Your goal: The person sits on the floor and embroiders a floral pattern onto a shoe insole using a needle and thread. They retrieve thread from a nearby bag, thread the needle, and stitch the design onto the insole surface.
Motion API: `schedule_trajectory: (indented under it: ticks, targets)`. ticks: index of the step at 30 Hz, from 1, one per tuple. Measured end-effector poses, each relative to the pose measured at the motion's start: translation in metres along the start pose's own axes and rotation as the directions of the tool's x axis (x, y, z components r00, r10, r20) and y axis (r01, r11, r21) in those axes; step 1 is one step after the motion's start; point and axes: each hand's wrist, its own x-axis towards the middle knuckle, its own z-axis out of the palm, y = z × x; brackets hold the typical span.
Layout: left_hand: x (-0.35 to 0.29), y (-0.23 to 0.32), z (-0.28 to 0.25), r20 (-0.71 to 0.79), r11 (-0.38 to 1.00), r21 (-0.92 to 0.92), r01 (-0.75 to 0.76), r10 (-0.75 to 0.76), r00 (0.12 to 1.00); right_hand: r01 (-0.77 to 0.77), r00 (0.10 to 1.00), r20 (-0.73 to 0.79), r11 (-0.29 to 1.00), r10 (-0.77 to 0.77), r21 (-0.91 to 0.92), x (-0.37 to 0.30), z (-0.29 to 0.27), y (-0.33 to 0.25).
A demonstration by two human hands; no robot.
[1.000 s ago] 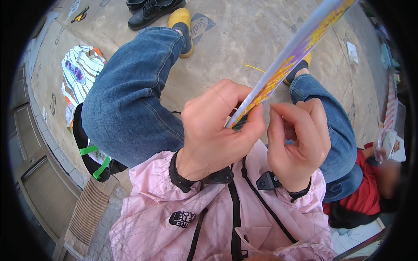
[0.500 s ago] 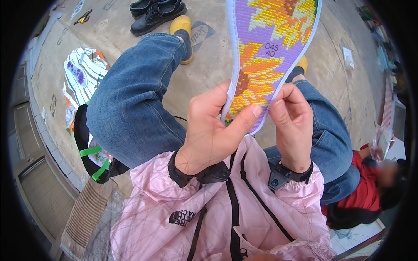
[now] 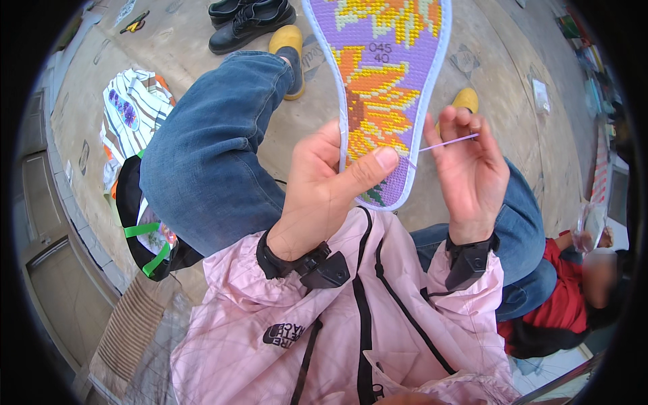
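Note:
My left hand [image 3: 312, 189] grips the heel end of an embroidered insole [image 3: 381, 94], its thumb lying flat across the stitching. Yellow and orange flowers on a purple ground cover the insole, and a pale binding runs round its edge. From near that thumb a purple thread [image 3: 445, 143] stretches to my right hand [image 3: 471, 179], which is apart from the insole on its right side. The thread ends at the bent fingers of this hand. Whether a needle is there, I cannot make out.
Black shoes [image 3: 253, 27] and yellow-handled scissors [image 3: 135, 23] lie on the floor ahead. At left are a striped cloth [image 3: 145, 98] and a black bag with green straps [image 3: 142, 229]. Another person in red [image 3: 557, 290] is at the lower right. A small clear packet [image 3: 541, 96] lies at the right.
My right hand has moved away from the insole's edge to the right, drawing out a length of purple thread. The insole has shifted left and a little upward in my left hand.

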Motion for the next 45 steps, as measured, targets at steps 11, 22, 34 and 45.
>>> schedule_trajectory:
  ticks: [11, 22, 34, 45]
  targets:
    - [0.003, 0.038, -0.035, -0.02, 0.935, -0.344, 0.08, -0.093, 0.996, 0.626, 0.339, 0.17, 0.087, -0.925, -0.775, 0.029, -0.119, -0.199]
    - [-0.002, 0.035, -0.014, -0.063, 0.973, -0.094, 0.212, -0.219, 0.974, 0.31, 0.892, 0.445, 0.602, 0.084, -0.736, 0.0, 0.013, 0.014]
    - [0.0, 0.028, -0.006, 0.019, 0.951, -0.138, 0.277, -0.277, 0.961, 0.143, 0.936, 0.34, 0.789, 0.088, -0.598, 0.013, -0.014, 0.017]
    - [-0.002, 0.029, -0.007, 0.024, 0.969, -0.128, 0.213, -0.212, 0.977, 0.283, 0.958, 0.156, 0.705, -0.241, -0.65, 0.046, -0.051, -0.017]
